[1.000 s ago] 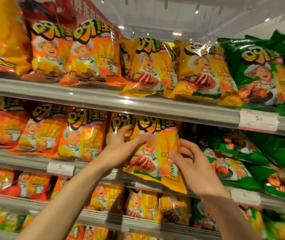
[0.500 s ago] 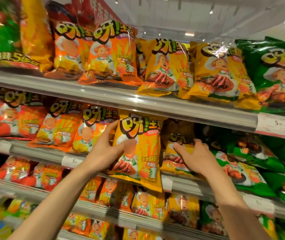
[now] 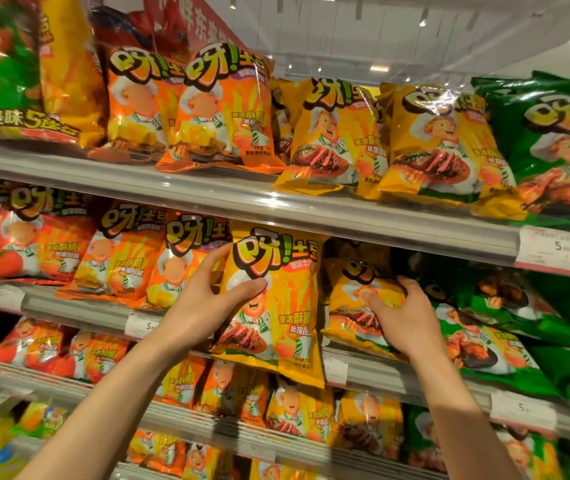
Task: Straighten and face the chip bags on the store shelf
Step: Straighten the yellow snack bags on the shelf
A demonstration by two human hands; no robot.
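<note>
A shopworker's left hand [image 3: 207,306] grips a yellow chip bag [image 3: 273,306] on the middle shelf [image 3: 397,379], thumb pressed across the bag's front and fingers curled round its left edge, holding it upright with its printed face turned outward. Its lower edge hangs over the shelf lip, below the grip. To the right of that grip, the right hand [image 3: 404,317] grasps a second yellow bag [image 3: 356,306], fingers curled over its top and thumb on its front; this bag leans back, sits deeper on the shelf and shows only part of its face. Left of the left hand's grip, the orange bags [image 3: 120,258] stand in a fairly even row, faces forward, and appear done. Right of the right hand's grip, the green bags [image 3: 505,327] lie slumped and overlapping at odd angles, with a dark gap above them, and appear unsorted. On the top shelf [image 3: 242,199], above both grips, orange, yellow and green bags face out but lean unevenly. Judging by this, the work is roughly midway along the middle shelf: the held bag needs seating, its neighbour needs pulling forward and standing up, and the green section remains. The lower shelf [image 3: 207,431], beneath the arms, looks loosely ordered.
</note>
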